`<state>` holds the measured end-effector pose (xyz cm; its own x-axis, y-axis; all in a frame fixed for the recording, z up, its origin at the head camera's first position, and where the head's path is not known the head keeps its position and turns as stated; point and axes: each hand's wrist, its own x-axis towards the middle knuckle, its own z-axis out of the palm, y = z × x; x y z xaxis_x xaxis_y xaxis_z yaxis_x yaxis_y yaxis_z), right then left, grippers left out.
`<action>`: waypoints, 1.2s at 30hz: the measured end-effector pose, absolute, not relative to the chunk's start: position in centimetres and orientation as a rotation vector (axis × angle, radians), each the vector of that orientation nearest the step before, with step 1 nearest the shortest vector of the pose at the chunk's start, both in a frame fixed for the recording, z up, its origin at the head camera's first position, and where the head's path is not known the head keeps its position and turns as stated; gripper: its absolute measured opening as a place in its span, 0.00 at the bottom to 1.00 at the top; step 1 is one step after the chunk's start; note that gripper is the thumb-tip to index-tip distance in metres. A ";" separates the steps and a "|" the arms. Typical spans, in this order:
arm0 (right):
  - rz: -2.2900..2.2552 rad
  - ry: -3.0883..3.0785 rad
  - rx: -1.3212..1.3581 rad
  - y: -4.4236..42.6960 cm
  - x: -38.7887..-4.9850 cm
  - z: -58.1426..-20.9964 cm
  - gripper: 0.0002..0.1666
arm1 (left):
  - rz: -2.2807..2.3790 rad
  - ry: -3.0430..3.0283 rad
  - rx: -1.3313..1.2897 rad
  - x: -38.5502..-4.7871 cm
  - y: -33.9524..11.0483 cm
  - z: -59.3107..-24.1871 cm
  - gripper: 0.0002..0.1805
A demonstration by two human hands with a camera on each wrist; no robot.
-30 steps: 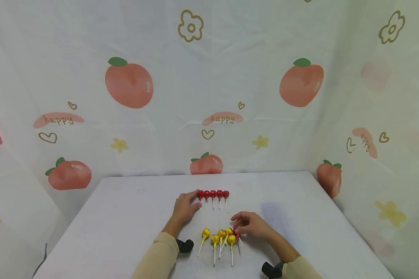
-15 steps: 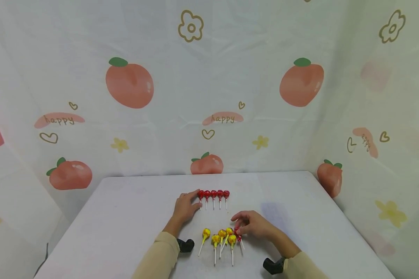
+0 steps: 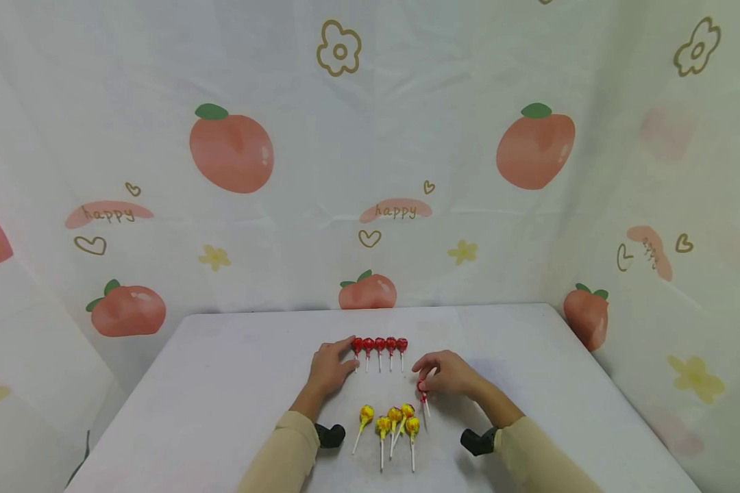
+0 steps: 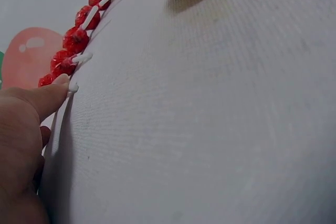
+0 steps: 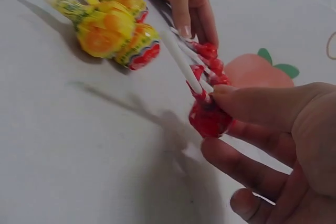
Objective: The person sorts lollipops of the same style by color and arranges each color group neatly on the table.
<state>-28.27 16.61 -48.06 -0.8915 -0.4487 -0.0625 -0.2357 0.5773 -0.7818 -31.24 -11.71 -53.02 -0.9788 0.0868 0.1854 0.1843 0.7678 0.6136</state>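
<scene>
Here we have the right hand (image 3: 449, 373) pinching a red pop (image 5: 209, 121) by its wrapped head, thumb against fingertips, holding it over the table (image 3: 240, 404), right of the row (image 3: 379, 344). Our left hand (image 3: 328, 370), fingers loosely parted and gripping nothing, touches the row's left end: five reds, wrappers round their heads. Nearer us lie five yellow pops (image 3: 383, 424), wrapped too.

The left sleeve (image 3: 281, 448) and right sleeve (image 3: 541, 453) are plain, matching beige — both end partway along the forearm, leaving the left hand (image 3: 329, 368) and right hand (image 3: 453, 374) bare. Beside each cuff sits a stubby, rounded black unit: left unit (image 3: 331, 436), right unit (image 3: 477, 442).
</scene>
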 end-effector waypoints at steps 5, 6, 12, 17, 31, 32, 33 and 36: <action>-1.178 2.719 -0.399 16.3 -30.1 -48.0 0.13 | -1.008 -2.811 -0.218 -31.2 -11.8 -52.9 0.31; -1.176 2.746 -0.367 16.3 -30.4 -48.0 0.13 | -1.010 -2.813 -0.217 -31.1 -11.8 -52.9 0.31; -1.207 2.878 -0.292 15.8 -32.0 -48.3 0.14 | -1.015 -2.814 -0.217 -31.1 -11.9 -53.0 0.31; -1.199 3.001 -0.266 15.8 -33.1 -49.7 0.15 | -1.040 -2.817 -0.209 -31.0 -11.8 -52.9 0.31; -1.336 3.048 -0.111 14.7 -33.7 -51.1 0.15 | -1.043 -2.813 -0.204 -31.0 -11.6 -52.6 0.31; -1.350 3.040 -0.117 14.7 -33.7 -51.2 0.15 | -1.041 -2.812 -0.206 -31.0 -11.6 -52.6 0.31; -1.367 3.029 -0.118 14.6 -33.7 -51.2 0.15 | -1.043 -2.811 -0.209 -31.0 -11.6 -52.6 0.31; -1.409 2.997 -0.126 14.3 -33.8 -51.4 0.15 | -1.042 -2.809 -0.211 -31.1 -11.8 -52.7 0.31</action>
<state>-33.85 14.31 -51.38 -0.9823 0.0048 0.1871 -0.1411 0.6382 -0.7568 -31.06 -11.77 -52.70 -0.9806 0.0826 0.1777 0.1785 0.7507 0.6360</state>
